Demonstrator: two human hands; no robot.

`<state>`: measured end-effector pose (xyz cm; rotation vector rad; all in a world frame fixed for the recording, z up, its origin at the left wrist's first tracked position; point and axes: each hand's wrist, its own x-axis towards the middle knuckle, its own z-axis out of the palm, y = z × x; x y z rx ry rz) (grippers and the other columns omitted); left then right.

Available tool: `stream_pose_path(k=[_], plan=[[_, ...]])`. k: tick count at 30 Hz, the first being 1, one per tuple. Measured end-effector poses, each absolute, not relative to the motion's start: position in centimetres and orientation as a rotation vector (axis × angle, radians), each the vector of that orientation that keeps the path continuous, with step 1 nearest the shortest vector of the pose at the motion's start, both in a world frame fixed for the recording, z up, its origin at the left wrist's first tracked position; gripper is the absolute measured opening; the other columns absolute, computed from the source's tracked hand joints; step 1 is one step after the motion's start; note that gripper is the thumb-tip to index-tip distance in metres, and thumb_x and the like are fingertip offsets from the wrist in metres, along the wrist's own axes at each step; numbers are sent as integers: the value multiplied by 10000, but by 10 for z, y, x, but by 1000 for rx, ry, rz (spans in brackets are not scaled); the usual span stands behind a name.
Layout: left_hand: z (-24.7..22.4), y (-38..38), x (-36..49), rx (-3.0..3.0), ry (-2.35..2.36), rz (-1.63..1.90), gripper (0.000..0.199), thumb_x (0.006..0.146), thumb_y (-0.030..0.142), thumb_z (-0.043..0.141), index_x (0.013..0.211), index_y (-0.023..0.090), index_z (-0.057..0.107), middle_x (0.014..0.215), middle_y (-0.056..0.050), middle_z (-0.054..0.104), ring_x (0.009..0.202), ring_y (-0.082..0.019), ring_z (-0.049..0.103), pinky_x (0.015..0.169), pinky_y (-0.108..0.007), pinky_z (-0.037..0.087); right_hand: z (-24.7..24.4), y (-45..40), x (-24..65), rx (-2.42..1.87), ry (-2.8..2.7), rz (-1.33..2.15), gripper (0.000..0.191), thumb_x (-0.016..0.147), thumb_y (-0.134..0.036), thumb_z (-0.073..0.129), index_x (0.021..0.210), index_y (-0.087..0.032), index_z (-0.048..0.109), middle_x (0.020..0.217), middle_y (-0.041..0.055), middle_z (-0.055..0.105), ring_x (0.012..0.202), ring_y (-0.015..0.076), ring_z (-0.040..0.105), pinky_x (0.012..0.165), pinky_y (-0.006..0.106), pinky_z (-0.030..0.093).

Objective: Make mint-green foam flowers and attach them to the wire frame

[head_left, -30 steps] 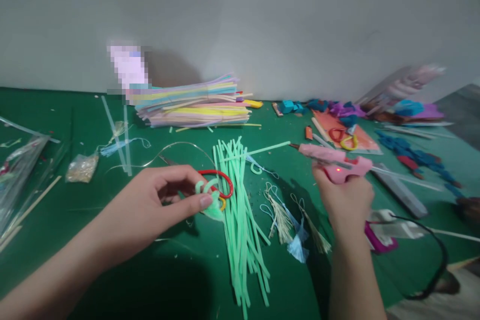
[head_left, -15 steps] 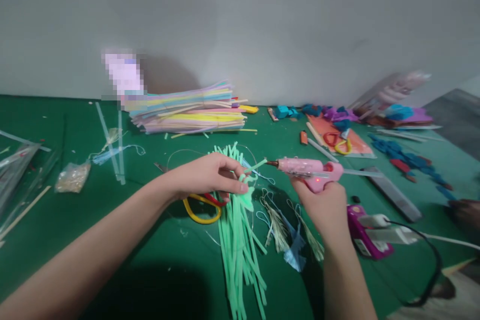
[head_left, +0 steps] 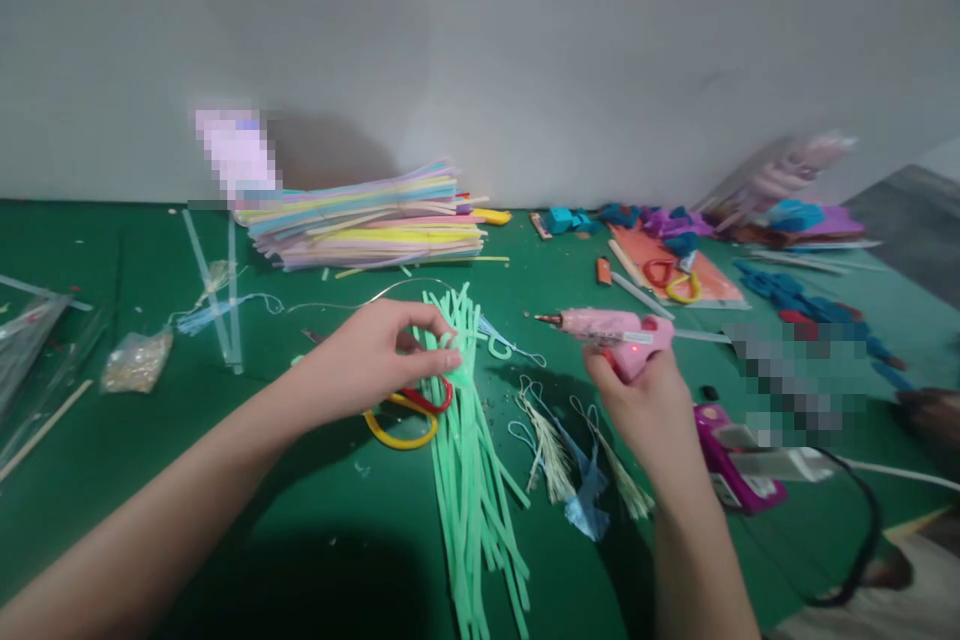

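Observation:
My left hand [head_left: 373, 357] pinches a small mint green foam piece [head_left: 457, 375] between thumb and fingers, over a bundle of mint green foam strips [head_left: 471, 450] on the green table [head_left: 225, 480]. Red and yellow-handled scissors [head_left: 401, 417] lie just under that hand. My right hand [head_left: 643, 400] grips a pink hot glue gun [head_left: 611, 328] with a red light on; its nozzle points left, a short gap from the foam piece.
A stack of pastel foam sheets [head_left: 360, 217] lies at the back by the wall. Tassels [head_left: 570, 465] rest beside the strips. A power strip with cord [head_left: 742, 465] sits at right. Blue, purple and orange foam scraps [head_left: 675, 240] crowd the back right; plastic bags [head_left: 37, 340] lie at left.
My left hand drew back left with the foam piece, away from the glue gun's nozzle. My right hand and the gun stayed nearly where they were.

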<state>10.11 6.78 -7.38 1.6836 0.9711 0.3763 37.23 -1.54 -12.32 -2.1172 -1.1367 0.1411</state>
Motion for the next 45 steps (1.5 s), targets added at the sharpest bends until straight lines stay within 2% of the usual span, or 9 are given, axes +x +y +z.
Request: stream_pose_path(k=[2, 4, 8, 14, 21, 32, 39, 45], plan=[[-70, 57, 92, 1600, 992, 374, 241, 840, 429, 695, 826, 202, 616, 717, 18, 667, 720, -176, 702, 662, -264, 527, -117, -19, 353, -2074, -1054, 202, 392, 697, -480, 702, 915, -166, 616, 612, -14, 580, 501, 155, 489, 503, 276, 387], [-66, 46, 82, 1536, 1027, 385, 242, 847, 421, 704, 817, 198, 613, 707, 24, 669, 704, -150, 681, 650, -236, 503, -113, -24, 332, -1939, -1084, 195, 259, 713, -422, 701, 755, -204, 569, 558, -57, 481, 483, 119, 420, 470, 245, 338], [-62, 24, 64, 1447, 1097, 420, 270, 823, 456, 743, 826, 205, 643, 714, 24, 670, 682, -125, 639, 622, -208, 471, -110, -36, 297, -1747, -1156, 58, 277, 712, -337, 698, 631, -228, 457, 515, -80, 376, 468, 92, 340, 445, 230, 285], [-57, 11, 57, 1332, 1072, 468, 262, 794, 447, 779, 794, 212, 663, 673, 39, 648, 635, -89, 607, 574, -153, 442, -112, -43, 282, -1720, -1296, -24, 334, 750, -327, 706, 611, -239, 415, 497, -82, 369, 441, 87, 339, 421, 229, 286], [-55, 11, 56, 1333, 1112, 482, 291, 784, 472, 777, 810, 208, 655, 694, 27, 651, 651, -110, 628, 567, -159, 457, -125, -44, 292, -1626, -1323, -150, 301, 737, -266, 748, 633, -204, 473, 493, -94, 399, 424, 60, 347, 407, 196, 287], [-56, 12, 56, 1304, 1039, 515, 214, 777, 376, 811, 791, 220, 666, 699, 54, 708, 645, -74, 657, 581, -103, 486, -124, -45, 290, -1635, -1370, -183, 330, 749, -264, 732, 622, -210, 432, 491, -93, 383, 423, 59, 341, 417, 204, 281], [-59, 14, 54, 1336, 1019, 511, 224, 806, 386, 790, 805, 209, 652, 712, 48, 737, 670, -86, 711, 614, -112, 525, -122, -44, 287, -1663, -1324, -160, 336, 750, -279, 714, 603, -216, 418, 484, -90, 371, 427, 66, 330, 423, 225, 264], [-56, 15, 55, 1338, 1033, 501, 195, 772, 300, 820, 815, 200, 658, 738, 36, 741, 702, -107, 725, 645, -141, 549, -123, -44, 287, -1652, -1332, -172, 365, 744, -267, 720, 590, -217, 394, 490, -93, 343, 431, 62, 320, 420, 217, 262]])
